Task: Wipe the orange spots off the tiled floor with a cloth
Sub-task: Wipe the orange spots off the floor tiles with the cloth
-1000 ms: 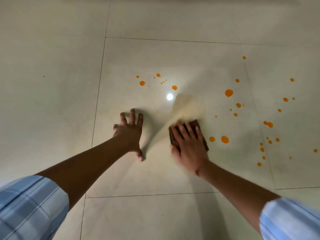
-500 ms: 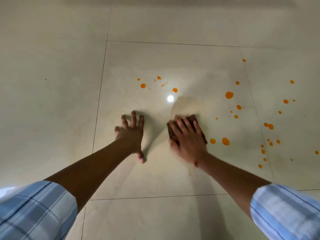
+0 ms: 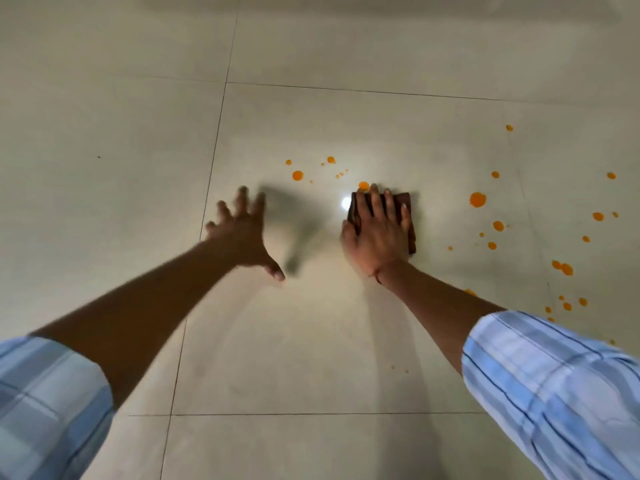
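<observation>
Nearest to the person, two light blue checked sleeves (image 3: pixel 554 393) are rolled up on the forearms. Two very small pale drops (image 3: pixel 393 367) lie on the glossy beige tiled floor (image 3: pixel 311 341), just left of the right forearm.

Further out, the hands are well apart. The left hand (image 3: pixel 242 233) is spread with straight fingers and holds nothing. It is blurred, so I cannot tell if it rests on the tile. The right hand (image 3: pixel 377 233) lies flat on the dark brown folded cloth (image 3: pixel 406 202) and presses it to the floor without gripping it.

One orange spot (image 3: pixel 363 185) sits right at its fingertips. A small cluster (image 3: pixel 298 175) lies beyond, between the hands, and many orange spots (image 3: pixel 478 199) are scattered to the right of the right hand.

Because the cloth is only pressed, it may slide out from under the palm. A cloth already loaded with orange may smear it in streaks. The right sleeve could also drag through the spots beside the forearm.
</observation>
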Tool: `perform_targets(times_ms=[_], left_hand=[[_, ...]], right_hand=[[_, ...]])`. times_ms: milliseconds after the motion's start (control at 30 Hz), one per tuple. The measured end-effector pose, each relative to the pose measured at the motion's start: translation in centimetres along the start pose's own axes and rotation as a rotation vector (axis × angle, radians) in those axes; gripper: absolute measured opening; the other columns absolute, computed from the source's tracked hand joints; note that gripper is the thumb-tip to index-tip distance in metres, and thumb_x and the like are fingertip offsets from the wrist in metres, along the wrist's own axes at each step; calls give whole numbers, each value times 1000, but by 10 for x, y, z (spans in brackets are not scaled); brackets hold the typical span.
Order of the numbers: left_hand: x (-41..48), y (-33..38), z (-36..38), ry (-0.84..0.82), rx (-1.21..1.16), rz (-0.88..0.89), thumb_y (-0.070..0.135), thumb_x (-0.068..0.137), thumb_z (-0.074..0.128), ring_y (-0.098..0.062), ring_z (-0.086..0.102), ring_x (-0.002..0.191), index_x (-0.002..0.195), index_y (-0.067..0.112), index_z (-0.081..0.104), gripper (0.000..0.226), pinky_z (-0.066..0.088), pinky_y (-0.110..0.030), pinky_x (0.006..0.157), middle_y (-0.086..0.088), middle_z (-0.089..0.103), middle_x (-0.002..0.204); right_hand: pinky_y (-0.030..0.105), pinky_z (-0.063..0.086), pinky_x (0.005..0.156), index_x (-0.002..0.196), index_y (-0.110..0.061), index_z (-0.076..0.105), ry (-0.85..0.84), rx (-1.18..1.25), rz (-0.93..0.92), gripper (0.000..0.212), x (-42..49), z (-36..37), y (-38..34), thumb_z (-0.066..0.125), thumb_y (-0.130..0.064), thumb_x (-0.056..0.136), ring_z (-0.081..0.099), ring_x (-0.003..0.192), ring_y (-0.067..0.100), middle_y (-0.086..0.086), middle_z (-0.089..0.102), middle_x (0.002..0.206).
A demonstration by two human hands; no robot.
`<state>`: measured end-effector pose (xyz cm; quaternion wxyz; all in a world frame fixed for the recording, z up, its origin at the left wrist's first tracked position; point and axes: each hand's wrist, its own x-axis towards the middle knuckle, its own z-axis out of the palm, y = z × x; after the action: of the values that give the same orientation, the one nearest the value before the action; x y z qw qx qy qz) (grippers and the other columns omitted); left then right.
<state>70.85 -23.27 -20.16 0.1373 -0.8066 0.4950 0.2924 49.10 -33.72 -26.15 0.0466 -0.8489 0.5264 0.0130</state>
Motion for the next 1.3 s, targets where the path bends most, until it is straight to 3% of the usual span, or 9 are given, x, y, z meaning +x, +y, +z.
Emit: perform_targets(times_ms=[133, 267, 400, 567, 667, 867, 967, 1100, 1300], left_hand=[[34, -33, -3, -88, 42, -51, 91, -5, 56, -49, -13, 141, 144, 19, -30, 187, 18, -64, 110, -17, -28, 153], [22, -29, -6, -46, -44, -44, 70, 27, 85, -52, -10, 139, 148, 26, -22, 167, 29, -70, 102, -5, -28, 154], [25, -27, -6, -63, -42, -53, 64, 32, 88, -52, -11, 140, 148, 28, -23, 164, 31, -71, 100, -4, -30, 155], [24, -27, -12, -81, -58, -63, 59, 34, 90, -52, -13, 139, 148, 28, -22, 163, 31, -72, 99, -4, -31, 155], [21, -26, -13, -88, -68, -56, 58, 35, 91, -51, -15, 140, 148, 29, -23, 163, 32, -71, 99, -2, -33, 154], [23, -23, -14, -117, -83, -89, 54, 39, 92, -50, -20, 139, 146, 30, -27, 162, 30, -69, 101, -1, -38, 152], [24, -23, -15, -127, -92, -98, 54, 37, 92, -50, -20, 139, 147, 31, -26, 163, 30, -70, 100, 0, -38, 152], [21, -22, -18, -140, -82, -87, 54, 40, 92, -51, -20, 138, 146, 29, -28, 161, 29, -71, 101, -2, -39, 151], [23, -22, -17, -136, -82, -98, 53, 41, 92, -51, -21, 138, 147, 28, -27, 161, 27, -72, 101, -2, -38, 152]], right_hand=[[51, 16, 118, 149, -23, 35, -32, -16, -141, 67, -27, 3, 16, 32, -51, 89, 22, 147, 27, 5, 27, 159], [51, 12, 119, 151, -25, 29, -76, 1, -32, 68, -21, -7, 38, 29, -51, 88, 19, 147, 28, 5, 22, 161], [54, 7, 119, 153, -20, 25, -34, 67, 144, 68, 82, -13, 0, 25, -52, 93, 14, 148, 31, 9, 20, 162], [52, 9, 119, 149, -21, 34, -46, 2, -249, 64, 75, -5, -101, 33, -51, 92, 24, 145, 31, 8, 30, 158], [50, 16, 117, 147, -23, 38, -80, -9, -459, 62, 18, -7, -65, 38, -49, 92, 30, 143, 28, 6, 36, 155], [53, 10, 117, 150, -22, 30, -61, 6, -154, 62, 122, -11, -84, 35, -48, 94, 19, 146, 30, 7, 24, 160], [53, 11, 118, 150, -23, 32, -83, -20, -356, 63, 110, -6, -129, 29, -49, 92, 21, 146, 29, 6, 28, 159], [50, 16, 118, 150, -25, 34, -77, -38, -586, 65, 35, -8, -52, 36, -47, 89, 26, 146, 25, 2, 31, 158], [53, 9, 118, 152, -22, 29, -82, 8, -249, 65, 113, -10, -111, 31, -48, 92, 17, 148, 30, 7, 25, 160]])
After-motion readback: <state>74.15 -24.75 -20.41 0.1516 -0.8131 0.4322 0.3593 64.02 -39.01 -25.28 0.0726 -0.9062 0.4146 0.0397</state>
